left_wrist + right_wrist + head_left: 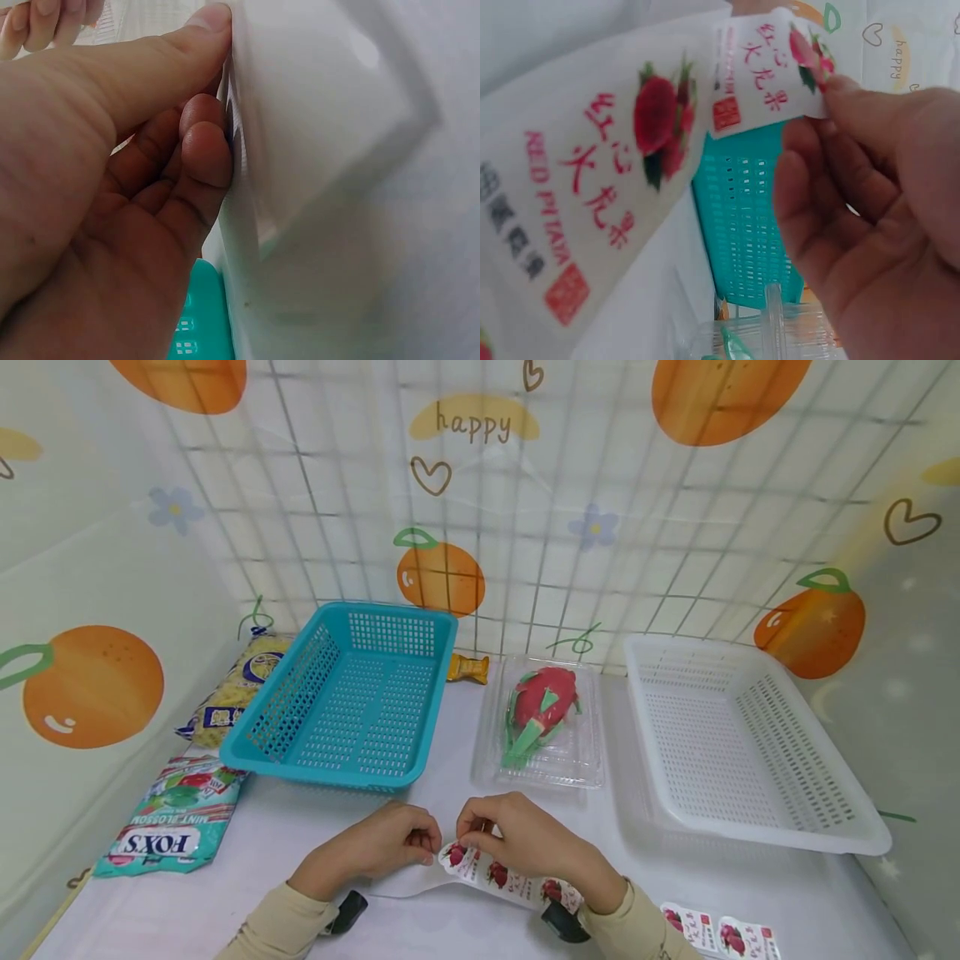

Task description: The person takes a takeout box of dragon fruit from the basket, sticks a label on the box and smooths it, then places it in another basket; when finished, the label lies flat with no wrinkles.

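One white tabletop (420, 937) is carrying two perforated baskets: a white basket (772, 836) is standing at the right, and a teal basket (322, 774) is standing at the left. A clear plastic box (583, 758) is sitting between them. A yellow-and-blue bag (238, 687) is lying left of the teal basket, partly behind it, and a green Fox's bag (180, 814) is lying near that basket's front corner. In front of the baskets, the right hand (528, 835) is pinching the end label (769, 67) of a label strip (497, 877) between thumb and finger, while the left hand (382, 843) is pinching the strip's plain white backing (315, 97). The strip is running beneath the right hand, its labels reading "RED PITAYA". A red-and-green dragon fruit (546, 697) is lying in the box. A small orange packet (468, 668) is resting between the teal basket and the box. Two more labels (720, 931) are lying beside the right sleeve (637, 927).
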`<state>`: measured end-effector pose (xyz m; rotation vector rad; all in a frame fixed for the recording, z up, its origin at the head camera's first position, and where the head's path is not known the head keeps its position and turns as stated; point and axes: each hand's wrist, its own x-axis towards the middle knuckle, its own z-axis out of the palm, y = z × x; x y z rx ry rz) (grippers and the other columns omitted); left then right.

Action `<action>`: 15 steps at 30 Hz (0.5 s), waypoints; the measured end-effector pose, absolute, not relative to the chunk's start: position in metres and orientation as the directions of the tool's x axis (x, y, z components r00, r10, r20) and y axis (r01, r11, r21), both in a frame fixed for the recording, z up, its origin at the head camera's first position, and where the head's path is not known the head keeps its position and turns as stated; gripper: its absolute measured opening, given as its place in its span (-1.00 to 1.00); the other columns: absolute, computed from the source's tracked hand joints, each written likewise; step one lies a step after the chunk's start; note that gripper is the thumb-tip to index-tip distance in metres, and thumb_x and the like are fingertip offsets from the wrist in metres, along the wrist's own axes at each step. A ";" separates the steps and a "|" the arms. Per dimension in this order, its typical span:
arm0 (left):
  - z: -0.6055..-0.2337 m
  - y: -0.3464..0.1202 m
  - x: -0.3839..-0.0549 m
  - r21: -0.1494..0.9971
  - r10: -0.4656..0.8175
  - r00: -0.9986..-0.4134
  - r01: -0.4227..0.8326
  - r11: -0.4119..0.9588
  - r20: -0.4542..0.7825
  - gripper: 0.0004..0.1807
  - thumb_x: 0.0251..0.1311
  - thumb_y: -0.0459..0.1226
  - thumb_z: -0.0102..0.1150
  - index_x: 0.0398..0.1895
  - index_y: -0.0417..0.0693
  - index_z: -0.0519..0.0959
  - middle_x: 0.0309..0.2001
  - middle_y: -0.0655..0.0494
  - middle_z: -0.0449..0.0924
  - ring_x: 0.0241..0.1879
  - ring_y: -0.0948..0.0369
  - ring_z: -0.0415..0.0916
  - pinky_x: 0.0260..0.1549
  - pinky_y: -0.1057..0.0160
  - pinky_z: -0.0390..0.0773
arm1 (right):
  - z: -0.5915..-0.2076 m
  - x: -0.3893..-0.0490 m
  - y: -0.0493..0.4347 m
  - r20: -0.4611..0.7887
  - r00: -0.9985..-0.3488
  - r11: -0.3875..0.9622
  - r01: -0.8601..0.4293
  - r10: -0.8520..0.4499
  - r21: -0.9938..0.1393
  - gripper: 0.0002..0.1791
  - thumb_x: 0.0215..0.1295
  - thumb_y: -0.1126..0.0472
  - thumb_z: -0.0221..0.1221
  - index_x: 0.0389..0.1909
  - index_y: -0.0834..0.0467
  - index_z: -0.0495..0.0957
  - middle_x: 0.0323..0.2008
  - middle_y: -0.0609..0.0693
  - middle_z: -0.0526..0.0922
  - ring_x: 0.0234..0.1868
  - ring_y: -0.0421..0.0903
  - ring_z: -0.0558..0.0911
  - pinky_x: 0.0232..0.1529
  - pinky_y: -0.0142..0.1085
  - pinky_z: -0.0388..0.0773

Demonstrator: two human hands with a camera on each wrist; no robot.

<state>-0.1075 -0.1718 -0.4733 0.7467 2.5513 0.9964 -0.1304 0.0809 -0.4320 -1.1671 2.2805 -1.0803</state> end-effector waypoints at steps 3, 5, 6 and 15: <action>-0.474 -0.172 -0.107 0.693 0.569 -0.818 0.362 0.624 -0.085 -0.87 0.16 -0.35 0.44 -0.39 0.06 0.66 -0.46 0.36 0.54 -0.42 0.53 0.40 -0.37 0.45 0.52 | -0.431 -0.131 0.082 0.055 -0.608 0.343 -0.518 -0.792 -0.783 -0.94 0.45 0.14 0.24 -0.22 0.02 0.65 -0.33 -0.19 0.72 -0.30 -0.41 0.61 -0.17 -0.44 0.64; -0.474 -0.172 -0.107 0.690 0.572 -0.816 0.368 0.623 -0.081 -0.87 0.16 -0.35 0.44 -0.39 0.05 0.66 -0.47 0.36 0.54 -0.43 0.53 0.40 -0.38 0.46 0.51 | -0.431 -0.131 0.083 0.073 -0.613 0.327 -0.514 -0.786 -0.793 -0.94 0.45 0.14 0.24 -0.23 0.03 0.64 -0.31 -0.17 0.73 -0.27 -0.40 0.64 -0.14 -0.40 0.65; -0.474 -0.172 -0.107 0.689 0.573 -0.816 0.371 0.622 -0.078 -0.88 0.16 -0.35 0.44 -0.39 0.05 0.66 -0.47 0.36 0.54 -0.43 0.53 0.39 -0.38 0.46 0.51 | -0.430 -0.132 0.084 0.079 -0.616 0.319 -0.508 -0.784 -0.800 -0.94 0.45 0.14 0.24 -0.23 0.03 0.64 -0.31 -0.17 0.73 -0.26 -0.39 0.65 -0.12 -0.38 0.66; -0.475 -0.173 -0.108 0.704 0.577 -0.812 0.359 0.613 -0.088 -0.89 0.18 -0.34 0.43 -0.37 0.05 0.67 -0.44 0.37 0.56 -0.40 0.52 0.42 -0.36 0.45 0.54 | -0.425 -0.134 0.089 0.114 -0.647 0.284 -0.478 -0.754 -0.831 -0.94 0.43 0.14 0.26 -0.24 0.03 0.64 -0.29 -0.14 0.72 -0.27 -0.34 0.65 -0.10 -0.35 0.67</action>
